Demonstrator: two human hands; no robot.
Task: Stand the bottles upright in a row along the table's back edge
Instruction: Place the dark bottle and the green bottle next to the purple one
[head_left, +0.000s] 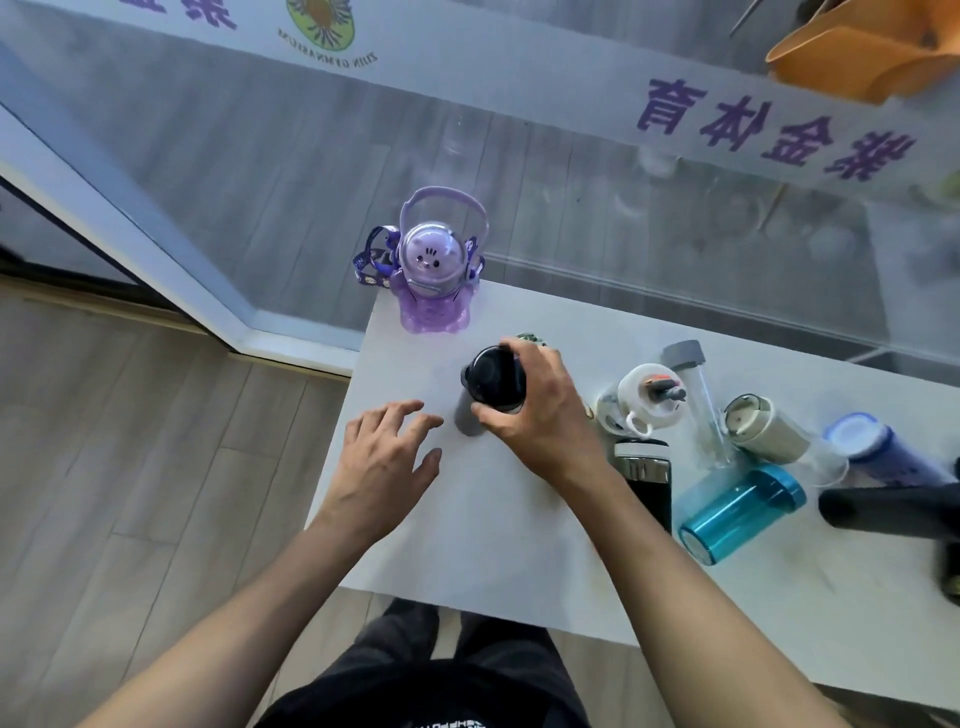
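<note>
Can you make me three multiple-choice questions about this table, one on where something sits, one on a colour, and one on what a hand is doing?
1. Where does the purple bear-shaped bottle stand?
A. at the table's back left corner
B. at the front edge, by the person
C. among the bottles lying on the right

2. What colour is the translucent bottle lying on its side nearest the front?
A. red
B. teal blue
C. yellow

3. What is the right hand doing?
A. lying flat on the table
B. gripping the black-lidded bottle from above
C. holding the purple bottle's handle

Answers:
1 A, it stands upright at the far left corner of the white table.
2 B, its clear body is teal blue.
3 B, its fingers wrap round the black lid, while the left hand hovers open beside it.
</note>
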